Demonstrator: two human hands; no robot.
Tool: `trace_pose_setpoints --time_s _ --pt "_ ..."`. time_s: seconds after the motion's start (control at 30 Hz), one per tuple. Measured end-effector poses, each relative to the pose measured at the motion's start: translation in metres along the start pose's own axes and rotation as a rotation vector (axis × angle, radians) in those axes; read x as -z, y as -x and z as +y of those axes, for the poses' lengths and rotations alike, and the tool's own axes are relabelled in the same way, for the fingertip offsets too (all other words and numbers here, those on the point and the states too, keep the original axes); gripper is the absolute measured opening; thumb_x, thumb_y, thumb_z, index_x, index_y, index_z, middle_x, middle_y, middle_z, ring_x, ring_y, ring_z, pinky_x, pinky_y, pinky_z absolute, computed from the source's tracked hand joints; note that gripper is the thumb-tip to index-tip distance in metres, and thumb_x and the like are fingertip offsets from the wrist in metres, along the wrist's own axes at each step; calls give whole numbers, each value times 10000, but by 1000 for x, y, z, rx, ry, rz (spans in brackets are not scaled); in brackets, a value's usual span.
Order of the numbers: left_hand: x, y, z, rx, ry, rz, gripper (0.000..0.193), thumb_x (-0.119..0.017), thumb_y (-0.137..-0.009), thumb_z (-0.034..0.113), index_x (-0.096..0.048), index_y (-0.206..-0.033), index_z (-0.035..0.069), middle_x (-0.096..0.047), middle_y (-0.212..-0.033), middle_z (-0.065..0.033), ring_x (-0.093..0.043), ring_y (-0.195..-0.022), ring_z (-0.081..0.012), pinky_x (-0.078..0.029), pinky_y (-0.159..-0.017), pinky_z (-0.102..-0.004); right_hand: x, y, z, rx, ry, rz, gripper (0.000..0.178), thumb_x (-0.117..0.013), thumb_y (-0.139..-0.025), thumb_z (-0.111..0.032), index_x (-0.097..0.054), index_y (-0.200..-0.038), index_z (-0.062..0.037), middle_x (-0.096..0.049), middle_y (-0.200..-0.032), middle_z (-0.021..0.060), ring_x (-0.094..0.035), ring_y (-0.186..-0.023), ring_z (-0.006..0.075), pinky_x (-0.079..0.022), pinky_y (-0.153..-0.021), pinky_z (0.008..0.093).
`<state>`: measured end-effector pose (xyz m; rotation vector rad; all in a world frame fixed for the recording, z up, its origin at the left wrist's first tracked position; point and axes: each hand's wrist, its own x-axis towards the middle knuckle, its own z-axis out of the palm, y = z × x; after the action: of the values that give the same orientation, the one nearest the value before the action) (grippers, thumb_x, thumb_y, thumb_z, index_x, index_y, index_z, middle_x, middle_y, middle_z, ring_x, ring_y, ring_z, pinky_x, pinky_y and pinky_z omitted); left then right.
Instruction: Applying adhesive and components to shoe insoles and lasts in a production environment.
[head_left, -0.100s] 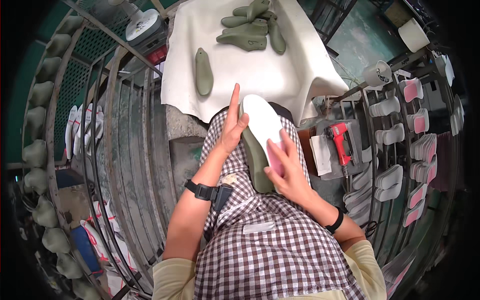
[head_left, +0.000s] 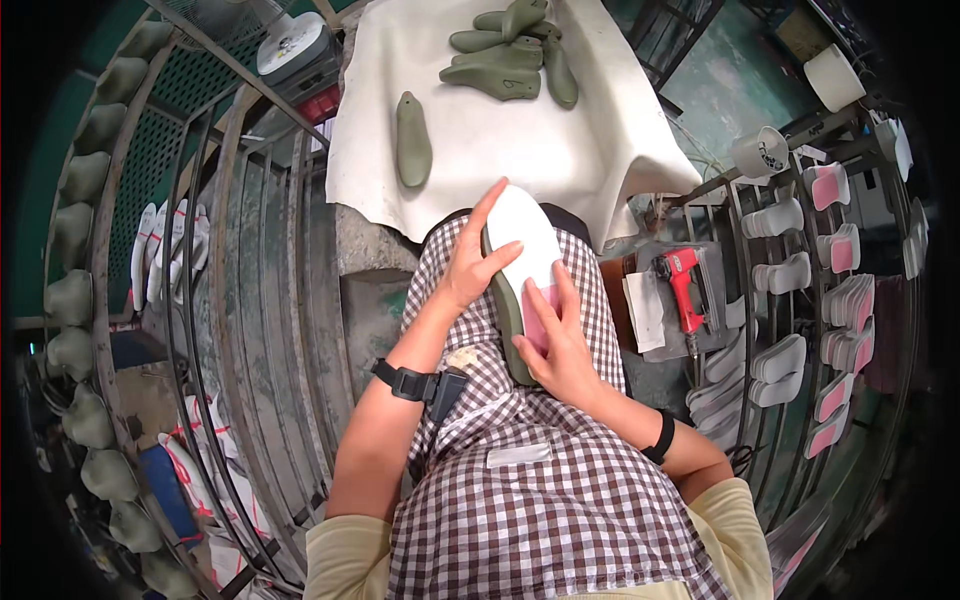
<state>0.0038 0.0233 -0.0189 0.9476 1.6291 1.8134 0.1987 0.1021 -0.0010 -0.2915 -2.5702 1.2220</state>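
Observation:
On my lap, sole side up, lies a green shoe last [head_left: 509, 316] with its toe pointing away from me. A white insole [head_left: 524, 222] with a pink heel part covers its sole face. My left hand [head_left: 472, 264] grips the toe half from the left, its thumb on the white part and its fingers along the edge. Over the pink half, my right hand [head_left: 565, 350] holds the insole against the last, thumb and fingers spread on it. The last's right side is mostly hidden by the insole and my right hand.
Ahead, a white-covered bench [head_left: 490, 150] bears one lone last [head_left: 412, 142] and a pile of lasts [head_left: 495, 75]. At right are a red air tool [head_left: 684, 288] and a rack of insoles [head_left: 780, 368]. More lasts [head_left: 70, 300] line the left rack, near metal rails [head_left: 235, 300].
My left hand has closed onto the toe half; its thumb moved right onto the insole. My right hand shifted slightly left along the pink part. The view has shifted slightly.

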Motion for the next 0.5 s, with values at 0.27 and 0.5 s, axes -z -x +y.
trace_pose_setpoints --time_s 0.27,0.5 --pt "4 2 -1 -44 -187 -56 342 -659 -836 122 -721 -1172 118 -562 -1270 -176 -500 -1240 -333 -395 -1094 -428 -20 10 3 15 -2 29 863 -746 -833 -65 -291 -1566 -89 -42 -1615 321 -91 -1487 543 -200 -1195 565" --pt "8 4 1 -38 -229 -121 363 -683 -809 134 -708 -1171 123 -551 -1252 -195 -467 -1260 -364 -368 -1110 -448 -23 12 1 21 21 34 895 -759 -829 -69 -268 -1576 -94 -38 -1617 321 -89 -1485 548 -199 -1195 566"
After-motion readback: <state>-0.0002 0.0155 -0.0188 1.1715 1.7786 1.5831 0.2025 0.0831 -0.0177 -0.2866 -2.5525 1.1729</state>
